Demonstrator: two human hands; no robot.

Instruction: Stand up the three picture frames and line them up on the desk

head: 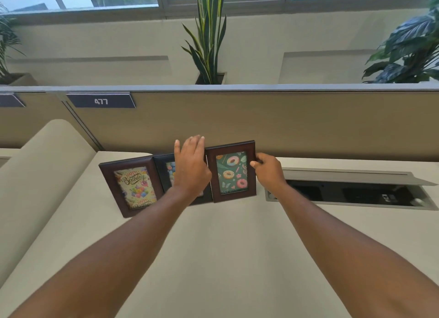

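Note:
Three dark wooden picture frames stand side by side at the back of the cream desk (228, 241), against the partition. The birthday frame (131, 187) is on the left. The middle frame (164, 172) is mostly hidden behind my left hand (191, 166), which hovers in front of it with fingers apart and holds nothing. The donut frame (231, 171) stands upright on the right. My right hand (267, 169) pinches the donut frame's right edge near its top.
An open cable tray (351, 191) with a raised grey lid is sunk into the desk just right of the frames. A tan partition (261, 120) with a 477 label runs behind. A rounded cream divider (42, 170) rises at the left. Plants stand beyond the partition.

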